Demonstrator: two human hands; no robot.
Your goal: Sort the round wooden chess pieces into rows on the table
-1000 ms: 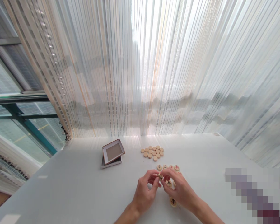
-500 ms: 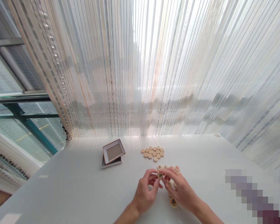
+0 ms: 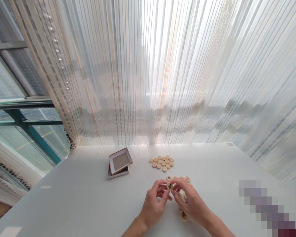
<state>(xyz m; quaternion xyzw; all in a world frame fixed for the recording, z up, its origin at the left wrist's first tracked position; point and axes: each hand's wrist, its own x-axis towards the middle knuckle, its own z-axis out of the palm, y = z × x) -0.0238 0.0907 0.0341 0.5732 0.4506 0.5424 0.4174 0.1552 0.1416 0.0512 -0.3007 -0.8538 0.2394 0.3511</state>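
Observation:
Between the fingertips of both hands I hold a round xiangqi piece point(image 3: 169, 186) with a black character turned toward me. My left hand point(image 3: 154, 204) pinches it from the left, while the fingers of my right hand point(image 3: 189, 201) grip it from the right. Several face-up pieces lie under and beyond my right hand, partly hidden by it. Among them are a black-marked piece point(image 3: 169, 178) and a red-marked piece point(image 3: 187, 179). Closer to me, another black-marked piece point(image 3: 184, 215) lies beside the right wrist.
Farther back on the white table point(image 3: 88, 204) sits a cluster of blank-side-up pieces point(image 3: 163, 163). To its left, a tilted box lid point(image 3: 121, 160) rests on a shallow box point(image 3: 118, 174). A sheer striped curtain point(image 3: 148, 82) hangs along the table's far edge.
Hardly anything differs. The held piece has turned slightly in my fingertips, and both hands stay in almost the same place. The view has shifted a little.

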